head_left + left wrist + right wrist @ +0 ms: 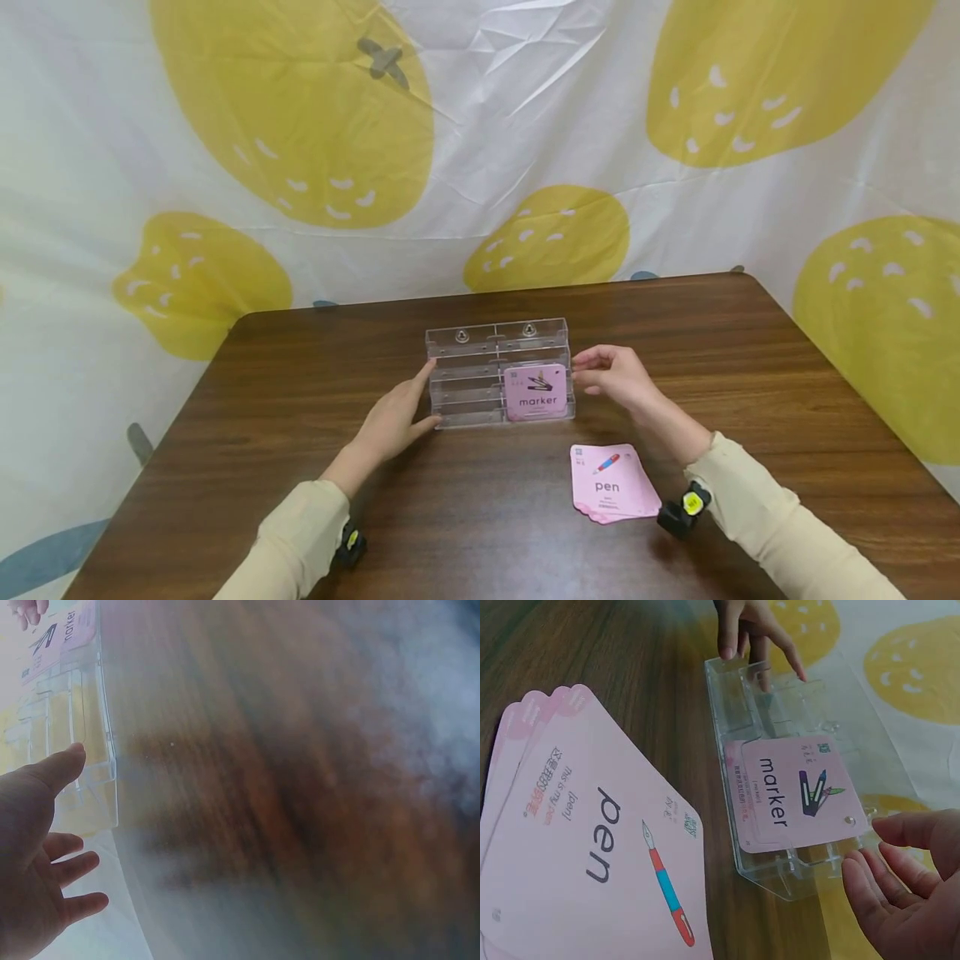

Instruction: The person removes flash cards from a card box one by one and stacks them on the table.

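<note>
A clear plastic card rack with stepped pockets in two columns stands on the table. In its lower right pocket sits a pink "marker" flash card. My left hand is at the rack's left side, thumb and fingers spread and fairly straight, with fingertips at its edge. At the right side, my right hand has its fingers loosely bent beside the rack and the card's edge; in the right wrist view nothing shows between them. Whether those fingertips touch the rack is hard to tell.
A slightly fanned stack of pink flash cards, "pen" on top, lies on the brown wooden table in front of my right hand. Behind the table hangs a white cloth with yellow fruit prints.
</note>
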A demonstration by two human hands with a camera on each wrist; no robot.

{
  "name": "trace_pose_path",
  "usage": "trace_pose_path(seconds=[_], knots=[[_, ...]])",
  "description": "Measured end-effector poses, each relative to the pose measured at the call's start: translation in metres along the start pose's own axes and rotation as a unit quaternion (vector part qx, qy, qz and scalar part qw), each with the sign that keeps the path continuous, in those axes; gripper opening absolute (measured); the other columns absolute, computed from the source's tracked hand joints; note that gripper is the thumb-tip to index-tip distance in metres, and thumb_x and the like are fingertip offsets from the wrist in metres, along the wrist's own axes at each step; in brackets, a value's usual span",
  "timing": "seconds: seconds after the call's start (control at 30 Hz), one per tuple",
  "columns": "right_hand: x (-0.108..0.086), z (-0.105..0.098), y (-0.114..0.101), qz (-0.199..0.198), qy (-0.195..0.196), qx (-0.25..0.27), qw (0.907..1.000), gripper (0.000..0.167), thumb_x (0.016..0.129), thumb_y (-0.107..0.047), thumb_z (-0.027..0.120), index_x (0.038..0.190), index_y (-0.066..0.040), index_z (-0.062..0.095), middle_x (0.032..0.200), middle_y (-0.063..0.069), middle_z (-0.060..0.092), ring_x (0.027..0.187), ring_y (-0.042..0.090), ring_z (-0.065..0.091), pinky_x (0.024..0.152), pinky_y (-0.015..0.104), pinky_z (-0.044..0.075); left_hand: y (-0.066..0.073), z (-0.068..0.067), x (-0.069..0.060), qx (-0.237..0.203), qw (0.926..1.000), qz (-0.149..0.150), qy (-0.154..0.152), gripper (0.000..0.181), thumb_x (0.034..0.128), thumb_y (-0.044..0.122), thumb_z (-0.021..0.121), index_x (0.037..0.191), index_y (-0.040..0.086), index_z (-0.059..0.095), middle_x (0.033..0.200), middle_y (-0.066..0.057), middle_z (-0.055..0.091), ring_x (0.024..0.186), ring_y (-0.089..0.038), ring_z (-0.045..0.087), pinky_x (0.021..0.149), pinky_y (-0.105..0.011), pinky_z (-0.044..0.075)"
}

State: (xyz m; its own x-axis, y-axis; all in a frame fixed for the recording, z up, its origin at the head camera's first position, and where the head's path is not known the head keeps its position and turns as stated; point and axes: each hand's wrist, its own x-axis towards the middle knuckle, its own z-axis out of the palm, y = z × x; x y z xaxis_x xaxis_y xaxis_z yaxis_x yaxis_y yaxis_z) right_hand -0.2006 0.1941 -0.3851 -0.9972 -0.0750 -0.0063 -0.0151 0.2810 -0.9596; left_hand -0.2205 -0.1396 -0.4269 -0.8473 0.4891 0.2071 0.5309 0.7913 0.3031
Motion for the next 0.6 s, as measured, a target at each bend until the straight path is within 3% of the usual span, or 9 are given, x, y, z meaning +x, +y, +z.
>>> trace_pose_path(seconds=[0.6], knots=[[0.009, 0.019, 0.004, -0.047, 0.071, -0.048, 0.9952, 0.02, 0.073, 0.005, 0.069, 0.09, 0.012, 0.063, 0.077, 0.014, 0.066, 0.059, 0.002, 0.055, 0.054, 0.024, 0.052, 0.0, 0.0, 0.001, -0.002, 1.0, -0.001, 0.0, 0.086, 0.0817, 0.029, 0.068, 0.146, 0.013, 0.014, 0.132, -0.021, 0.046, 0.118, -0.034, 0.047, 0.098, -0.045, 0.038]])
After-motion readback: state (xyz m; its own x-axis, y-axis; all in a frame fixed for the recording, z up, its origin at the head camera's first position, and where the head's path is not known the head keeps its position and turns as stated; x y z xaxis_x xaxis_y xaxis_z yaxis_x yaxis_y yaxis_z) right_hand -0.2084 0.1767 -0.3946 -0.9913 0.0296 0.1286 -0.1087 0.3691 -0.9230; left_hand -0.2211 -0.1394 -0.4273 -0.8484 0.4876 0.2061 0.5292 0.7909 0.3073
